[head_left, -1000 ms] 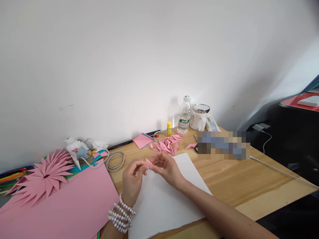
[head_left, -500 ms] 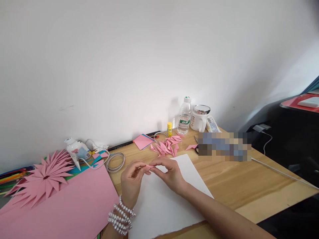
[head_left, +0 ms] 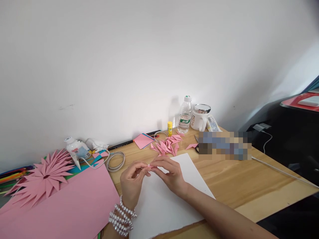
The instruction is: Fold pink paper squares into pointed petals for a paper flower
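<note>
Head view: one small pink paper piece is located just below and left of the centre of the frame, between the left hand and the right hand. Grip state, both hands: narrow, thumb and fingers pinched on the paper piece. The left grip bears on it from the left of the frame, the right grip from the right; both touch it, so neither hand is the nearer. Only a sliver of pink shows between the two grips. Its long axis cannot be determined, as the fingers cover most of the paper.

In the frame, both hands appear over the upper left part of a white sheet, which lies on the wooden surface. A pile of folded pink pieces lies above and to the right of the paper piece in the frame, apart from it and nearer the right hand. One loose folded piece lies to the right of the pile.

To the left of the left hand, a large pink sheet extends to the lower left of the frame. A spiked pink paper ring sits at its upper edge.
</note>
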The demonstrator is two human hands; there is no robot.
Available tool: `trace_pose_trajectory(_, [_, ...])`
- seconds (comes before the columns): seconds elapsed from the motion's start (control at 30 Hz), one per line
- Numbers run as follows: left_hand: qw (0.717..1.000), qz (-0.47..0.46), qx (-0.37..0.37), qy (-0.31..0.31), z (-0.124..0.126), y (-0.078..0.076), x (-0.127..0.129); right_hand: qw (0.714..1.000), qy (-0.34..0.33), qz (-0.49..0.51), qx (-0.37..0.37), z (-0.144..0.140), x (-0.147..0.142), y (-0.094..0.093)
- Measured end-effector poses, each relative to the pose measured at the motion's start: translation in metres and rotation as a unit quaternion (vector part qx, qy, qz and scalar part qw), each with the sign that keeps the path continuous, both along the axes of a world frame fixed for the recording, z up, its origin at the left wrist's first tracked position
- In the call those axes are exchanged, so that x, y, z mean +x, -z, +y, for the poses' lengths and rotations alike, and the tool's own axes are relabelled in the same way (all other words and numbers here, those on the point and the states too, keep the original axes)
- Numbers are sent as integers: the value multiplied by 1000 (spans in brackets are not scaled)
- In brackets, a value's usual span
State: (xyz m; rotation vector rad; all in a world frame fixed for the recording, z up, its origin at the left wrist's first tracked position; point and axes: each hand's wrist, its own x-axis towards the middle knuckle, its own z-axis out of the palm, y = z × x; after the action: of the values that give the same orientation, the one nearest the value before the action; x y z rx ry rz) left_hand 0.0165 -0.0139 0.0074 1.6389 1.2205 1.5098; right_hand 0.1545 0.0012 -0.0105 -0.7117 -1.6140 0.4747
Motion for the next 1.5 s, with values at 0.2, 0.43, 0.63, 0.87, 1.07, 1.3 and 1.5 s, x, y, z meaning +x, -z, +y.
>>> trace_pose_trajectory(0.2, [996, 71, 52, -9, -3, -5, 1, 1000, -3, -7, 9, -1, 0, -1])
trace_pose_trajectory(0.43, [988, 130, 88, -2, -3, -7, -1, 998, -53, -24, -34, -1, 0, -4])
trace_pose_trajectory(0.63, [989, 127, 70, 12, 0, -3, -3, 993, -85, -52, -64, 4, 2, 3])
trace_pose_trajectory(0.87, [995, 97, -5, 13, 2, -1, -1, 989, -79, -26, -126, 4, -2, 6])
trace_pose_trajectory(1.07, [999, 32, -36, -7, 1, -3, 2, 977, -89, 38, -190, 2, -4, 0])
trace_pose_trajectory(1.3, [993, -20, -114, 36, 4, -7, 0, 965, -82, 77, -235, 4, -2, 2])
trace_pose_trajectory(1.5, [984, -14, -171, 56, 3, -18, 2, 954, -118, 100, -256, 5, -2, 3])
